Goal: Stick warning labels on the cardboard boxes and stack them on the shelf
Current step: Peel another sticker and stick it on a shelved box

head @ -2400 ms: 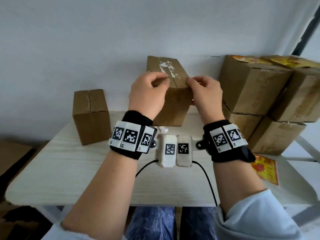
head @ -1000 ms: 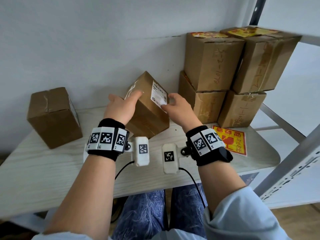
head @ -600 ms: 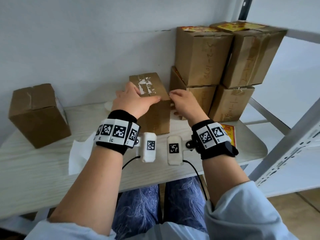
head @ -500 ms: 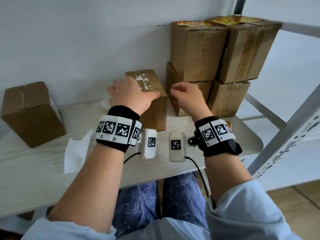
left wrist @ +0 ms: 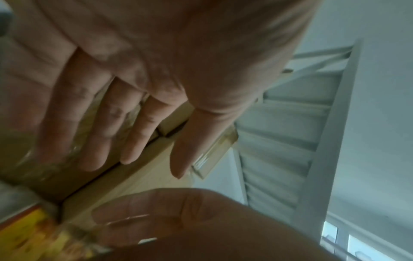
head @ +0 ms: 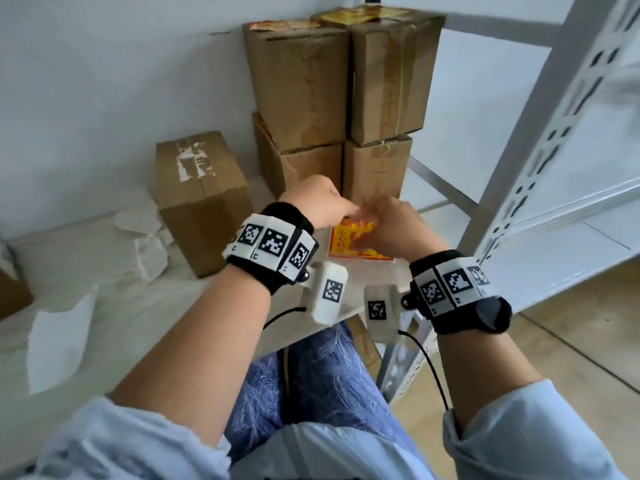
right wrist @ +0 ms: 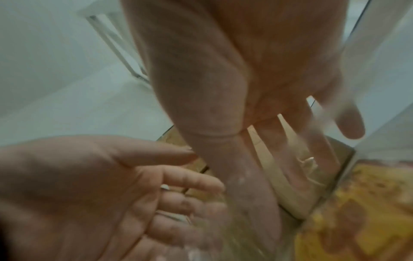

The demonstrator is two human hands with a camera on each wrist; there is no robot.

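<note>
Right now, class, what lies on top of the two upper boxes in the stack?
Yellow warning labels lie on the upper boxes. The lower boxes' tops are covered, so labels there cannot be seen.

Both arms reach forward, wrists close together. Left hand (head: pixel 320 204) out front with fingers (left wrist: pixel 136 139) long and straight, thumb apart. Right hand (head: pixel 393 225) just beside it, fingers (right wrist: pixel 297 169) spread and pointing down. Fingertips of the two hands nearly meeting.
</note>
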